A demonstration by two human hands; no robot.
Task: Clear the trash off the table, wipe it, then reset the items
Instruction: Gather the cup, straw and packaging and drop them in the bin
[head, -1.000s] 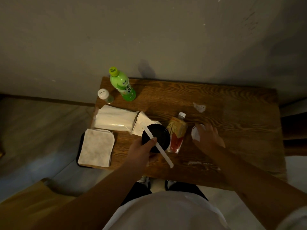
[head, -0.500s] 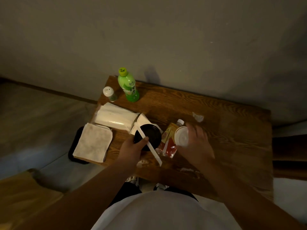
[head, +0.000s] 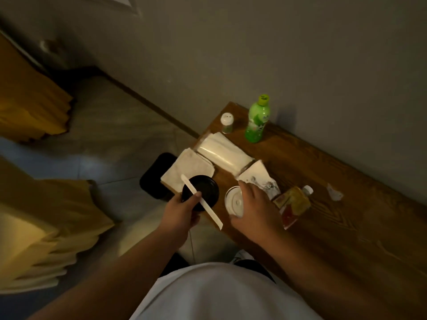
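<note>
Left hand (head: pixel 182 212) grips black bowl (head: pixel 200 192) plus white straw (head: pixel 201 201); right hand (head: pixel 255 210) now clutches white lid (head: pixel 234 200), lifted off worktop (head: pixel 346 218). View swung left toward floor: trash run starting. Paper scrap (head: pixel 334 194) remains.

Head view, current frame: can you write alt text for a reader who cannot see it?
Seen from above, the left hand holds a black cup and a white straw, while the right hand grips a clear lid beside it. A green bottle, shaker, napkins and a paper scrap remain on the wooden table.
</note>
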